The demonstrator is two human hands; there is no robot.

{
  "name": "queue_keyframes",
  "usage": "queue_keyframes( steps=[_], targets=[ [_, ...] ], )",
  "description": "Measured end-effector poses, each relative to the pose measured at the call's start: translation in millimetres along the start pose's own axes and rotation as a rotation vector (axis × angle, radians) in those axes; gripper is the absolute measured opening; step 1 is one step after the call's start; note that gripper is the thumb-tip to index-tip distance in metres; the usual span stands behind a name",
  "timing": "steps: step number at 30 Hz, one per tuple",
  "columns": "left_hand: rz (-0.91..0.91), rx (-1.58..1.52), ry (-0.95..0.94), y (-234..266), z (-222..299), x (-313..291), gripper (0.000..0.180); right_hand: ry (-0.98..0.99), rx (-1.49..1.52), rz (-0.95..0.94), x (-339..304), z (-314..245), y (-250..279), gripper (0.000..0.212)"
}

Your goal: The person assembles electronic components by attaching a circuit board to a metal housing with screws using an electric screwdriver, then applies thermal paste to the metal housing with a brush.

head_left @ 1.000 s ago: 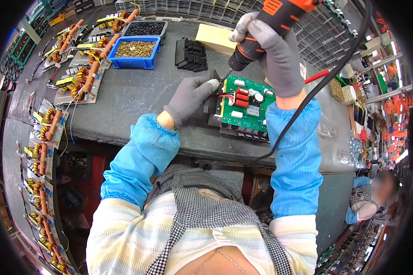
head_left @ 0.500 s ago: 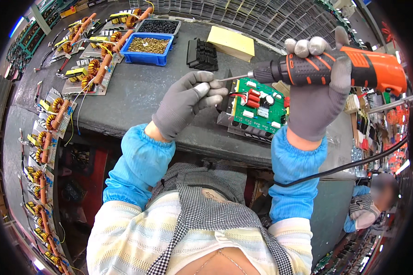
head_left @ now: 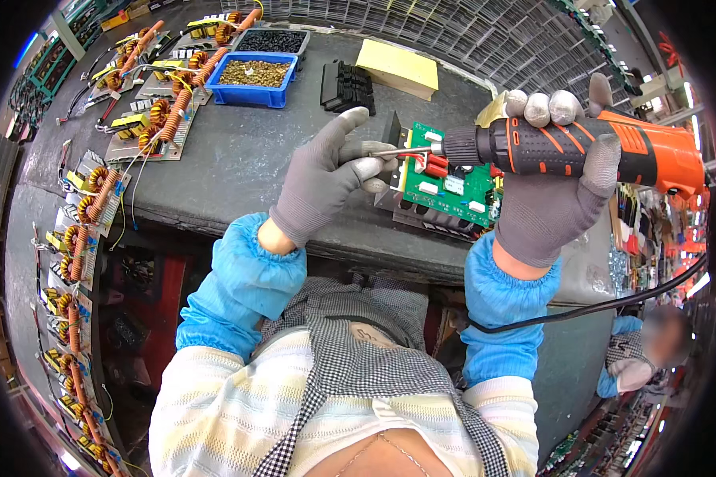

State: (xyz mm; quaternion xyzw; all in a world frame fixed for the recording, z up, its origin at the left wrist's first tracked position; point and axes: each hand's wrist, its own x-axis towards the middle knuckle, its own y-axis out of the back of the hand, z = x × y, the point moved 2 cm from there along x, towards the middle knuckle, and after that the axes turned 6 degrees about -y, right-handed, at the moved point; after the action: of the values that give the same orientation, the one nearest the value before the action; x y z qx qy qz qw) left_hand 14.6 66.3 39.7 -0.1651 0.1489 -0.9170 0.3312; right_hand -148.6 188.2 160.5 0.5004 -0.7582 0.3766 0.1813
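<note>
Above the bench, the right hand wraps the likely hefty screwdriver sensibly mid-body; the left hand pinches its bit.

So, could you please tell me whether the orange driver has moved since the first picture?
Yes: against the blue tray, the orange driver has moved right and nearer the person.

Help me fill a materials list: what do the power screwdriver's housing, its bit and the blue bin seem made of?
Power screwdriver housing: probably plastic, satin, from its moulded orange ridges; the dotted black grip could be rubber.
Bit: likely steel, judging by its thin, grey, metallic shaft.
Blue bin: apparently moulded plastic, slightly glossy, judging by its even colour and rim.
</note>
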Motion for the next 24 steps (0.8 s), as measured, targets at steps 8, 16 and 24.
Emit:
queue_keyframes(
  steps=[8, 16, 24],
  targets=[
    [-0.005, 0.268, -0.101, 4, -10, -1, 0.06, -0.031, 0.021, 0.037, -9, -2, 4, 0.066],
    [-0.017, 0.353, -0.259, 3, -16, 1, 0.066, -0.058, 0.073, 0.108, -9, 2, 12, 0.061],
    [-0.076, 0.651, -0.292, 2, -4, 4, 0.063, -0.085, 0.025, 0.122, -9, 0, 16, 0.056]
  ],
)
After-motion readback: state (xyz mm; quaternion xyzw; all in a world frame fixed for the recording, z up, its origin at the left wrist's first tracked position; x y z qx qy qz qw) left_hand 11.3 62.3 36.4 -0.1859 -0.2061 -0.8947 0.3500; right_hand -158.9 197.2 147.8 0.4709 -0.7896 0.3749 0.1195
